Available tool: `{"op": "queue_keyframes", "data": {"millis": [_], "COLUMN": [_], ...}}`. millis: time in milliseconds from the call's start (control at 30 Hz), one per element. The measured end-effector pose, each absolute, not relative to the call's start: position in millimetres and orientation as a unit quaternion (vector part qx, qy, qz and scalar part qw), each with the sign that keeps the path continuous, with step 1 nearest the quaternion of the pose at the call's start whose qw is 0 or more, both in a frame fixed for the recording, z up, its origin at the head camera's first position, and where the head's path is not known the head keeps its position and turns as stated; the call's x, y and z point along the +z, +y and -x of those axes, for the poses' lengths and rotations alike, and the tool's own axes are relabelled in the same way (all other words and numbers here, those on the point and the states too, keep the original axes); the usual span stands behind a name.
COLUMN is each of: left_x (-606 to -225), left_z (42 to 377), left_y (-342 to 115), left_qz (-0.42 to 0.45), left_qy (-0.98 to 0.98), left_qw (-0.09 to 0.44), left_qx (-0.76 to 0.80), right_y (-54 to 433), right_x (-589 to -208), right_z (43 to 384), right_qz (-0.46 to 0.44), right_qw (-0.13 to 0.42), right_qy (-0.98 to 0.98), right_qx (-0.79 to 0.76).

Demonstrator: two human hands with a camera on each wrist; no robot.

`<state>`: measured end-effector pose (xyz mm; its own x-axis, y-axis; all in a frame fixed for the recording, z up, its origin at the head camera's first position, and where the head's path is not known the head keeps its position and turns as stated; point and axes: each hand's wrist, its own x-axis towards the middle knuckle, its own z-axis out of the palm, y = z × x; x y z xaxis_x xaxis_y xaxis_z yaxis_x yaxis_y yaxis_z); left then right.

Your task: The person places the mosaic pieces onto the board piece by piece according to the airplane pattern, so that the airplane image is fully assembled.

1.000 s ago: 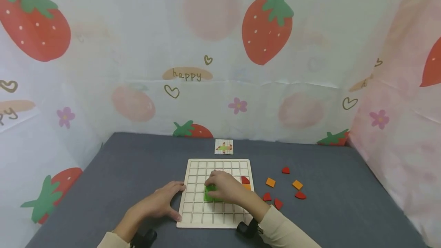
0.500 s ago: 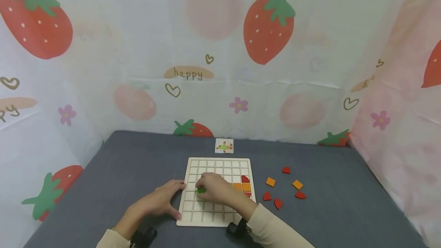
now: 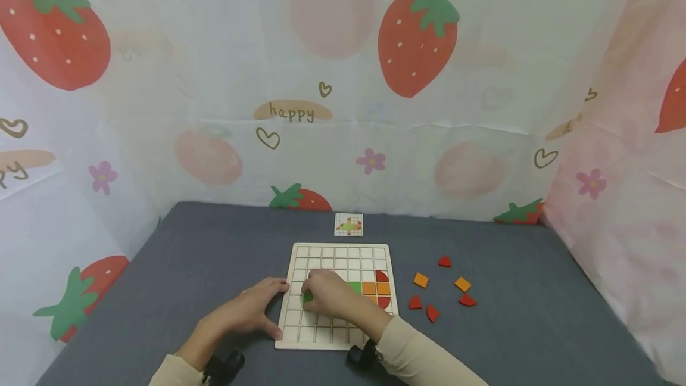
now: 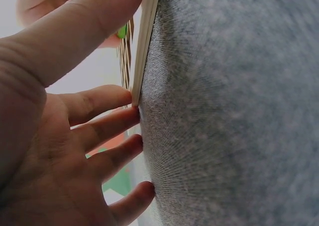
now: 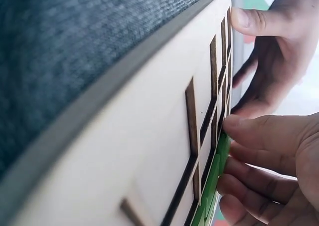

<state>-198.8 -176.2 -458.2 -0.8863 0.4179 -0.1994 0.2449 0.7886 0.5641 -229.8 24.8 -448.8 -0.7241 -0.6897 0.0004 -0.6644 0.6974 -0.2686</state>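
Note:
A pale wooden grid board [image 3: 318, 338] lies flat on the table. My right hand [image 3: 334, 295] is over its left part, thumb and fingers pinching a green square tile [image 3: 307, 298] close against the grid. In the right wrist view, more green tiles [image 5: 211, 181] line up beside the fingertips; the hand hides most of them from the head view. Along the board's left edge my left hand [image 3: 249, 311] rests with fingers spread, thumb at the near corner. In the left wrist view its fingertips [image 4: 129, 97] touch the board's edge and the cloth.
Orange squares [image 3: 383, 289] and red quarter-round tiles [image 3: 381, 276] fill cells at the board's right side. Right of the board lie loose orange squares [image 3: 462, 284] and several red tiles [image 3: 432, 314]. Behind it is a small pattern card [image 3: 349, 224]. Strawberry-print cloth [image 3: 343, 100] encloses the table.
My right hand has moved left across the board with a green tile, uncovering orange, red and green tiles on the right. The left hand has stayed at the board's left edge.

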Motion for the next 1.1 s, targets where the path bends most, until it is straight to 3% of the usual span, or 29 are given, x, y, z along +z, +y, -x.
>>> {"op": "queue_keyframes", "data": {"millis": [733,1100], "left_x": [-456.7,-456.2], "left_z": [199.6,199.0], "left_y": [-175.6,-175.4], "left_qz": [-0.170,-0.177], "left_qy": [0.934,0.931], "left_qw": [0.164,0.167], "left_qx": [0.268,0.271], "right_y": [24.6,43.2], "right_x": [-448.0,-437.9], "right_z": [229.7,232.5], "right_qz": [0.376,0.360], "right_qw": [0.044,0.052], "right_qy": [0.918,0.912], "right_qx": [-0.116,-0.192]}}
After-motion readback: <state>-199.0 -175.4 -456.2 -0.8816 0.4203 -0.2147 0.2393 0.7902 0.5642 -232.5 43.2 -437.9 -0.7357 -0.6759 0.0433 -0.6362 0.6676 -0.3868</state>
